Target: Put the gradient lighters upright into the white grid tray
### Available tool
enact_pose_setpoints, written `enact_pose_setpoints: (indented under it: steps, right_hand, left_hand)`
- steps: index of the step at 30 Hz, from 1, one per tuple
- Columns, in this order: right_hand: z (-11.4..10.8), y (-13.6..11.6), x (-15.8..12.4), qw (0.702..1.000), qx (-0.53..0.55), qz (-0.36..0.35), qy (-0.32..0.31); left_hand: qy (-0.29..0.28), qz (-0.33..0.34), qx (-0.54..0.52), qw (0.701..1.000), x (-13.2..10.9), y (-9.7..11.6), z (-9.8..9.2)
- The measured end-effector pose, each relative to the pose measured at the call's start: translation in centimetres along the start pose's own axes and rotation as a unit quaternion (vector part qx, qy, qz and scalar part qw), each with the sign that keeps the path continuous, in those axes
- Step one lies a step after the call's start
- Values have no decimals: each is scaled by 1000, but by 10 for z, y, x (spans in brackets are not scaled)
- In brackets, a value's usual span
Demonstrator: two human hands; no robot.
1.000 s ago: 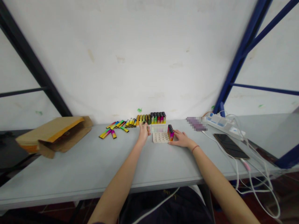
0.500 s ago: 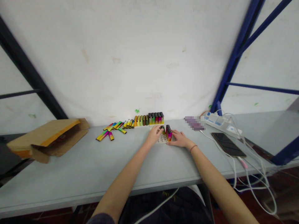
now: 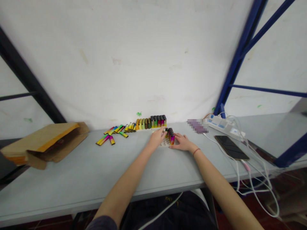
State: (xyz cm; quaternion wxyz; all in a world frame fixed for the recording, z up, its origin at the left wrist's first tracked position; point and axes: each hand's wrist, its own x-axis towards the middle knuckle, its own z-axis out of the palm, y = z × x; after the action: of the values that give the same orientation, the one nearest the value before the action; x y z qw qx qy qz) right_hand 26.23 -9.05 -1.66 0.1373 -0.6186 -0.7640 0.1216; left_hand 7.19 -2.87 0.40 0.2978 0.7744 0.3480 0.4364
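- looks like some basic workshop corner tbh
- long grey bench against a scuffed white wall
- blue metal frame, power strip sitting on top

My head camera looks forward and down, well back from my left hand and right hand, across the grey table to the white wall.

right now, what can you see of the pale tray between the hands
The tray is pale, shallow and plastic-looking, with small pockets. It lies flat on the table. Lighters stand upright in its right side. The left hand hides part of its left; the right hand is at its right edge, contact unclear.
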Motion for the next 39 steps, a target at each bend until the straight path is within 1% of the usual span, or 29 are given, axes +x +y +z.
enact_pose_setpoints:
  steps: [2,4,5,6,8,9,11,13,15,18,21,23,26,28,31,34,37,39]
  right_hand:
    - [-1,0,0,1000,3,2,-3]
    - [-1,0,0,1000,6,8,-9]
    - [-1,0,0,1000,7,10,-11]
    - [-1,0,0,1000,8,11,-12]
    - [-1,1,0,1000,9,12,-13]
    - [-1,1,0,1000,9,13,-13]
    - [0,2,0,1000,8,17,-13]
    - [0,3,0,1000,4,20,-13]
    - [1,4,1,1000,0,20,-13]
    - [1,4,1,1000,-3,19,-15]
    - [0,4,1,1000,0,17,-15]
    - [0,3,1,1000,1,16,-12]
    - [-1,2,0,1000,1,15,-12]
    - [-1,1,0,1000,0,17,-14]
    - [-1,0,-1,1000,2,23,-15]
    - [-2,-1,-1,1000,4,22,-13]
    - [-2,0,0,1000,3,20,-16]
    - [-1,0,0,1000,2,20,-19]
  left_hand:
    - [32,-2,25,999,0,0,-18]
    - [83,-46,81,992,-3,-5,-47]
    - [105,-75,134,983,-6,-10,-63]
    - [127,-97,200,967,-10,-17,-80]
    - [172,-140,301,927,-18,-31,-108]
    - [176,-163,323,916,-22,-38,-119]
    - [161,-213,350,898,-28,-48,-129]
    - [123,-262,370,883,-30,-53,-129]
    - [90,-292,391,868,-29,-54,-125]
    - [69,-295,414,859,-26,-54,-124]
    - [44,-305,405,861,-26,-57,-131]
    - [41,-315,394,863,-26,-61,-137]
    - [62,-323,398,856,-25,-70,-143]
    - [54,-328,397,855,-23,-75,-145]
    - [34,-324,369,870,-20,-80,-145]
    - [52,-313,315,894,-20,-79,-138]
    - [62,-305,270,911,-21,-74,-127]
    - [71,-305,218,924,-21,-69,-121]
